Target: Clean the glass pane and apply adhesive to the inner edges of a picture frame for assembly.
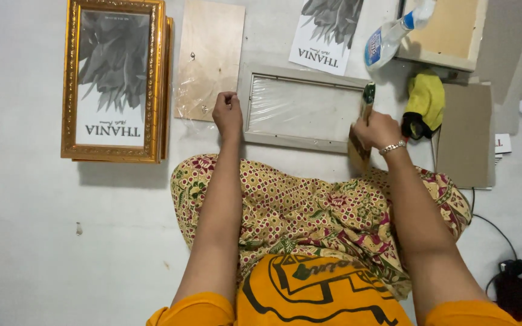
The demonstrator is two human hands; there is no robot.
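The right hand [377,130] is gripping a brush [362,124] at the right end of the pale frame [300,107]. The frame's long axis is running left-right; the left hand [227,115], fisted and empty, is pressing beside its left end.

Both your arms run bare from the lower edge of the frame up toward centre, elbows apart, forearms converging slightly. Your left hand [228,113], just left of centre, is curled into a loose fist, knuckles up, wrist straight. Your right hand [377,130], right of centre, is closed in a grip, fingers [364,134] wrapped and turned leftward, back of hand up. A thin bracelet circles that wrist.
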